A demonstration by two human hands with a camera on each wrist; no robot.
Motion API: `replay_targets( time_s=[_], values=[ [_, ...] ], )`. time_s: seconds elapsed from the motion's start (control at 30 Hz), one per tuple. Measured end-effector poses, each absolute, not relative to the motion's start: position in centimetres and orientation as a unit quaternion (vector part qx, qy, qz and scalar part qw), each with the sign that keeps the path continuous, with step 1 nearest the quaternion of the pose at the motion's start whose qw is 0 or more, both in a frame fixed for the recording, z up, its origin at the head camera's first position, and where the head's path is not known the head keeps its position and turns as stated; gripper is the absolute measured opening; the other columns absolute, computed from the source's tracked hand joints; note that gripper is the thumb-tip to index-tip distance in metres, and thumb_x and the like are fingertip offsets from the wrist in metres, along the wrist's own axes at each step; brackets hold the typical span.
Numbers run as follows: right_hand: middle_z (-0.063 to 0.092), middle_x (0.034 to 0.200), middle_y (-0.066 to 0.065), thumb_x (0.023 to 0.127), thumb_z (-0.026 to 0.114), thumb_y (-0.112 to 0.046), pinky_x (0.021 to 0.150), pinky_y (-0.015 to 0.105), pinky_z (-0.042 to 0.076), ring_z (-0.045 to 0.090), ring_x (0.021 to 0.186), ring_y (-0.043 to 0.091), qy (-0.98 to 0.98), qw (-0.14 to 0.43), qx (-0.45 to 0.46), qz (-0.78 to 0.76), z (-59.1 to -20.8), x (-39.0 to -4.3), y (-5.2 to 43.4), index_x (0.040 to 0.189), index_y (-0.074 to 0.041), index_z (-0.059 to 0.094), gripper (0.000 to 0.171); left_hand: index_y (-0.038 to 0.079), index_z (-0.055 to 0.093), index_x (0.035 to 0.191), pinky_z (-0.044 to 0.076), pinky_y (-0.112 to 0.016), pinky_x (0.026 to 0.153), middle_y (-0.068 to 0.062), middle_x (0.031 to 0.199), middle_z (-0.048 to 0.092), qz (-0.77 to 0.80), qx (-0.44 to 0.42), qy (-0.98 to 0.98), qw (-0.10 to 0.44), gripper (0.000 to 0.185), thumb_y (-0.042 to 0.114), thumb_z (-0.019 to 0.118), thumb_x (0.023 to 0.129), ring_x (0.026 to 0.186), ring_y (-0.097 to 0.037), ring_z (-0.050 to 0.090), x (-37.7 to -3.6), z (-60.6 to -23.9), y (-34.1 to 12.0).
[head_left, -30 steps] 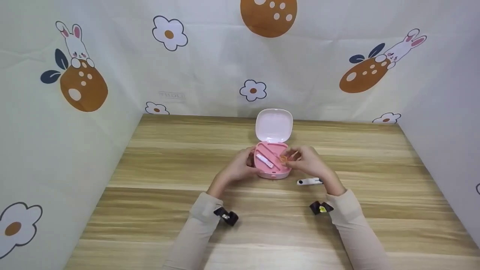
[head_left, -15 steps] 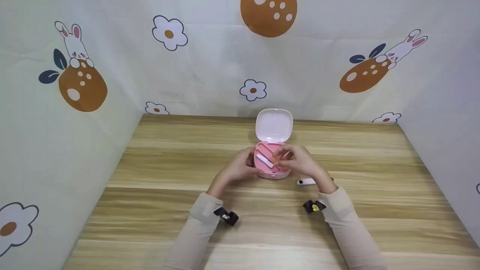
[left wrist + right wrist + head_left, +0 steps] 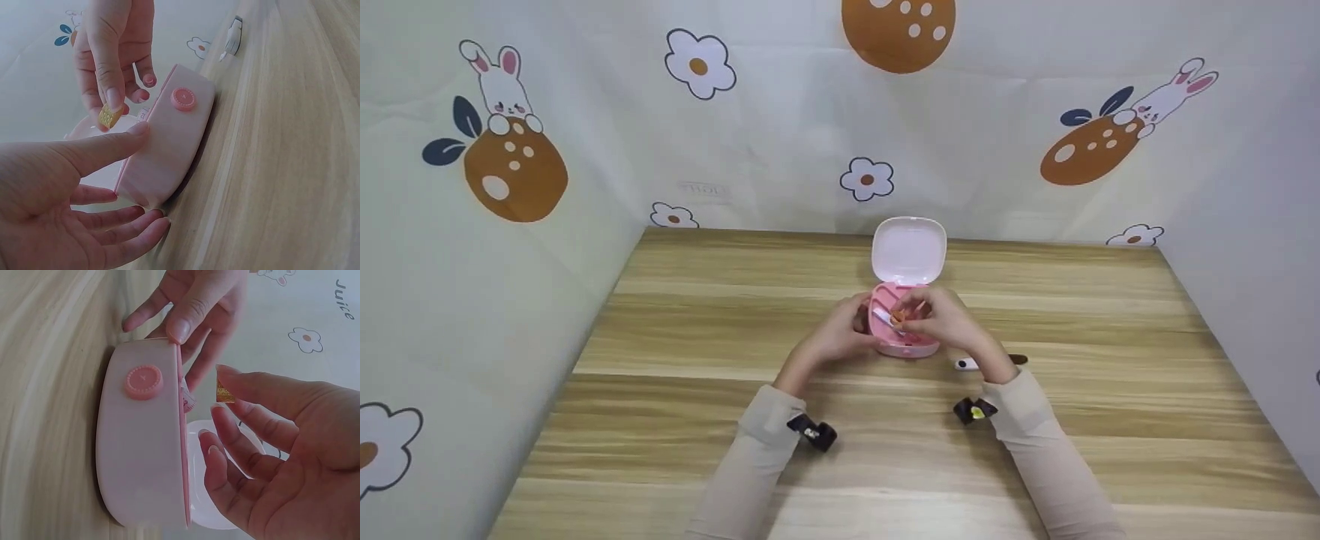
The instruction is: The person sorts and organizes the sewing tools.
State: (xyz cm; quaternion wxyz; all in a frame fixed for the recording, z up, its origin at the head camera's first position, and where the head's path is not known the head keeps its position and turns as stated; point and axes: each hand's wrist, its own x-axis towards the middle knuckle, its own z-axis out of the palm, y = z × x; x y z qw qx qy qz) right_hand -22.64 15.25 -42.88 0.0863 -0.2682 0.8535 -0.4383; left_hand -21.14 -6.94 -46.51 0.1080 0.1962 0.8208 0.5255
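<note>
Steadying white-and-pink rounded plastic case (image 3: 910, 351) on wood-grain counter (image 3: 697, 450) with left hand (image 3: 838, 330), clamped round left side of case. Pinching small orange-yellow textured piece (image 3: 109, 117) in right hand (image 3: 946, 321), over exposed interior of case. Apparently placing step; needed next: lowering into case, aligning, then letting go.

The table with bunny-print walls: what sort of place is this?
Probably a tabletop booth for filming: a wood-grain table is enclosed at the back and both sides by printed sheeting, and a black device, likely a camera, sits at each cuff.
</note>
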Motion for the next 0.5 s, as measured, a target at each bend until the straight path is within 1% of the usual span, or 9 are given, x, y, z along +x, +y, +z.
replay_targets(
  time_s=[0.27,0.5],
  values=[
    [0.071,0.085,0.02,0.083,0.077,0.008,0.065,0.018,0.05,0.057,0.072,0.009,0.854,0.089,-0.27,-0.436,-43.2,-22.9,14.5,0.098,0.011,0.072,0.016,-0.011,0.04,0.155,0.054,-0.046,0.11,-0.031,0.137,0.059,0.529,0.206,0.817,0.106,0.081,0.0,0.082,0.086,0.126,-0.041,0.061,-21.1,-46.3,-7.0],
    [0.07,0.083,0.018,0.082,0.076,0.01,0.064,0.017,0.047,0.055,0.071,0.007,0.856,0.087,-0.277,-0.427,-43.5,-23.1,14.0,0.099,0.01,0.074,0.017,-0.013,0.041,0.153,0.056,-0.047,0.105,-0.032,0.136,0.061,0.532,0.213,0.812,0.109,0.079,-0.001,0.082,0.086,0.121,-0.04,0.064,-21.2,-46.4,-7.2]
  ],
)
